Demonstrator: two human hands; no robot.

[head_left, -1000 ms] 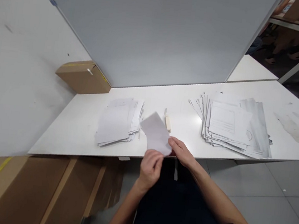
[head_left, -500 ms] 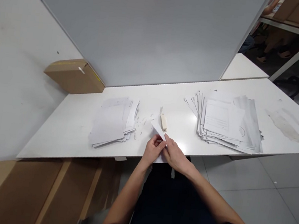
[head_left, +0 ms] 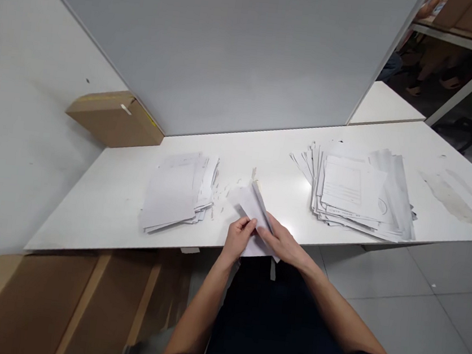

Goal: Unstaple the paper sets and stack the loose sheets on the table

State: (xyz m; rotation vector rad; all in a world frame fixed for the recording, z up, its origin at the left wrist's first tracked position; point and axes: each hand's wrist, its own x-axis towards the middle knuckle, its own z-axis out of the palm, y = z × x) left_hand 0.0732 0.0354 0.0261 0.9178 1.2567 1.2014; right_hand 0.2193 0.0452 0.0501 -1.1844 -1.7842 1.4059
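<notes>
At the near edge of the long white table (head_left: pixel 108 208), the left hand (head_left: pixel 238 238) and right hand (head_left: pixel 282 243) both pinch a folded white paper sheet (head_left: pixel 253 207), fingers closed on its near end. Farther left lies a small stack of white folded papers (head_left: pixel 177 190); farther right, a fanned pile of printed sheets (head_left: pixel 356 190). Beyond stands a grey board (head_left: pixel 233 51).

2 paper stacks (head_left: pixel 177 190) (head_left: pixel 357 191), 1 held sheet (head_left: pixel 253 207), 2 hands (head_left: pixel 238 237) (head_left: pixel 282 243), 2 cardboard boxes (head_left: pixel 115 118) (head_left: pixel 55 304).
</notes>
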